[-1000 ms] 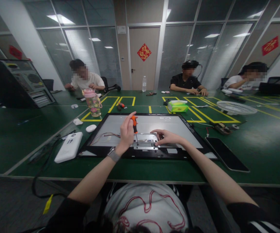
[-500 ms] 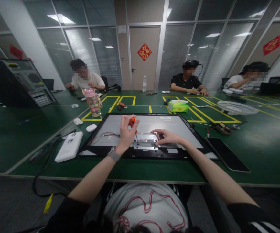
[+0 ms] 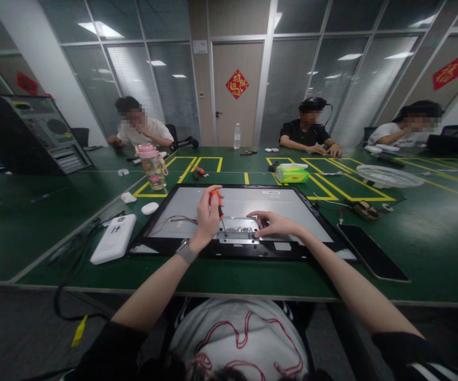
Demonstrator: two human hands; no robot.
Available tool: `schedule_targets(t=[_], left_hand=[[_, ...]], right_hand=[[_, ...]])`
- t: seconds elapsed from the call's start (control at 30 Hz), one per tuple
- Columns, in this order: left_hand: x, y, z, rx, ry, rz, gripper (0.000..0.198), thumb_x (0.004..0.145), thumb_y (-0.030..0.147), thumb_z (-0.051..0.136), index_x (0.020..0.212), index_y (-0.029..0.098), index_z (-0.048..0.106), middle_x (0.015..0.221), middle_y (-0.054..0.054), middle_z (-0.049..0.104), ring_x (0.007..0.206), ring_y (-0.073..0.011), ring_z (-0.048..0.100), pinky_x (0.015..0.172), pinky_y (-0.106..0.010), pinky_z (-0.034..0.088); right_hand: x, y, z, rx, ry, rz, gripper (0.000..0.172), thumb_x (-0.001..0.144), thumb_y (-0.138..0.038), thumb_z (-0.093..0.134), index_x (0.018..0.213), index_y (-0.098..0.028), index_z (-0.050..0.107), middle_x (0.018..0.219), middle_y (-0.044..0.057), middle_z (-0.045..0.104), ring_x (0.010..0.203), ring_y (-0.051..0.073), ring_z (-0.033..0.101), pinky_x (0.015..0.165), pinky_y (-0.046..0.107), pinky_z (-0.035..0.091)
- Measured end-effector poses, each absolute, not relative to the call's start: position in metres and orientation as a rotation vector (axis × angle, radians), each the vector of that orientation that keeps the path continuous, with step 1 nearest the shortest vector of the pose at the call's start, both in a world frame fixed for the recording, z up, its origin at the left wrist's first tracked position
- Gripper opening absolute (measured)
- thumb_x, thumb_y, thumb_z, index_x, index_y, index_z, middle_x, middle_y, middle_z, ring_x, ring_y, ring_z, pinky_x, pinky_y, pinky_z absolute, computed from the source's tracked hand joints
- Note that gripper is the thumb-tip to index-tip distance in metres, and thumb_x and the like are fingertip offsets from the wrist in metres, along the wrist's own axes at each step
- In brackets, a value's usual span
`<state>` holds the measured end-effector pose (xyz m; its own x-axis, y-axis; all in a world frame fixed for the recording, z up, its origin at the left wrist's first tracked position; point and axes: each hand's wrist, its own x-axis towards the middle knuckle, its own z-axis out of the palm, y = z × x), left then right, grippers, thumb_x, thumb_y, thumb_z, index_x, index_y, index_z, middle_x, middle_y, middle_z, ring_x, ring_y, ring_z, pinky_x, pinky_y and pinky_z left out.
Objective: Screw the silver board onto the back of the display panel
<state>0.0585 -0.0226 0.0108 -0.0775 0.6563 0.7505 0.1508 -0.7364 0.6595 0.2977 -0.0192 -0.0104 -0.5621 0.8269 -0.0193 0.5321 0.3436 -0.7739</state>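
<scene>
A: From the head view, what do your 2 hands hold?
B: Your left hand point(image 3: 208, 217) closes around the handle of the screwdriver point(image 3: 220, 211). Your right hand point(image 3: 275, 223) has thumb and fingers spread at the right end of the metal bracket point(image 3: 239, 239); you can't tell from here whether they pinch it.
A: How does the screwdriver lie?
B: Its long axis runs steeply down from your left hand, the shaft leaning right towards its tip. The tip appears to meet the bracket's left part, so your left hand is the nearer to it, and your right hand lies across the bracket from it.
A: And around that?
B: The bracket sits on the flat panel point(image 3: 248, 198), which lies on the green tabletop point(image 3: 253, 278). Thin wires point(image 3: 175, 218) run left of your left hand; a dark phone point(image 3: 372, 253) lies beyond the panel's right edge.
</scene>
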Motion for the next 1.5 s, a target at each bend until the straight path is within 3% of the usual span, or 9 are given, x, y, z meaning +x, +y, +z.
schedule_targets(t=[0.93, 1.23, 1.5], left_hand=[[0.0567, -0.0254, 0.0174, 2.037, 0.97, 1.891, 0.021, 0.093, 0.028, 0.047, 0.108, 0.021, 0.06, 0.098, -0.004, 0.056, 0.087, -0.0137, 0.053, 0.073, -0.024, 0.045], [0.0549, -0.0262, 0.0195, 2.072, 0.957, 1.912, 0.029, 0.096, 0.026, 0.035, 0.112, 0.02, 0.059, 0.097, -0.006, 0.058, 0.089, -0.0162, 0.054, 0.08, -0.029, 0.044], [0.0561, -0.0253, 0.0175, 2.047, 0.955, 1.851, 0.028, 0.096, 0.027, 0.037, 0.115, 0.02, 0.057, 0.087, -0.003, 0.055, 0.081, -0.015, 0.052, 0.078, -0.028, 0.042]], right_hand=[[0.2987, -0.0181, -0.0116, -1.184, -2.237, 1.085, 0.076, 0.066, -0.045, 0.076, 0.13, -0.014, 0.051, 0.069, -0.004, 0.051, 0.067, 0.014, 0.05, 0.064, 0.026, 0.038], [0.298, -0.0192, -0.0096, -1.206, -2.229, 1.095, 0.077, 0.065, -0.044, 0.077, 0.131, -0.013, 0.05, 0.071, -0.004, 0.051, 0.068, 0.015, 0.051, 0.065, 0.027, 0.038], [0.2984, -0.0182, -0.0108, -1.191, -2.233, 1.095, 0.076, 0.065, -0.044, 0.077, 0.13, -0.015, 0.05, 0.071, -0.004, 0.051, 0.068, 0.015, 0.051, 0.066, 0.027, 0.038]])
